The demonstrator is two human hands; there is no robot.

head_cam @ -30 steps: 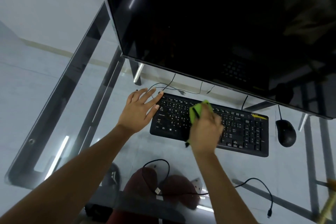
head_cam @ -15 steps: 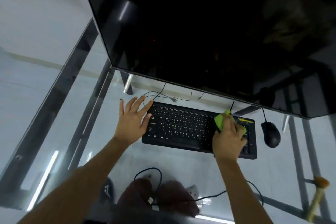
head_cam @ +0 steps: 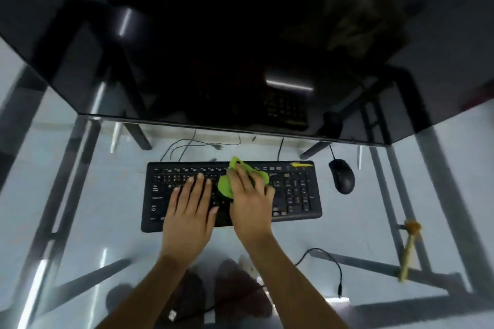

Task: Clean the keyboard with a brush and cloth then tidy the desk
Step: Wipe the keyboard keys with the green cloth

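Observation:
A black keyboard [head_cam: 294,189] lies flat on the glass desk [head_cam: 107,195] in front of the monitor. My left hand [head_cam: 191,211] rests flat on the keyboard's left half, fingers spread, holding nothing. Over the middle keys my right hand [head_cam: 250,200] presses a green cloth [head_cam: 226,185], with the cloth bunched under the fingers and sticking out toward the top and left. A wooden-handled brush [head_cam: 409,248] lies on the desk at the right, apart from both hands.
A large dark monitor [head_cam: 240,48] overhangs the back of the desk. A black mouse [head_cam: 342,175] sits right of the keyboard. A loose black cable [head_cam: 331,264] curls near the front right. Thin cables [head_cam: 187,147] run behind the keyboard. Metal frame bars show through the glass.
My right hand slid the green cloth left, from the keyboard's right end to its middle. My left hand moved from the left edge onto the keys. The view tilted to face the monitor squarely.

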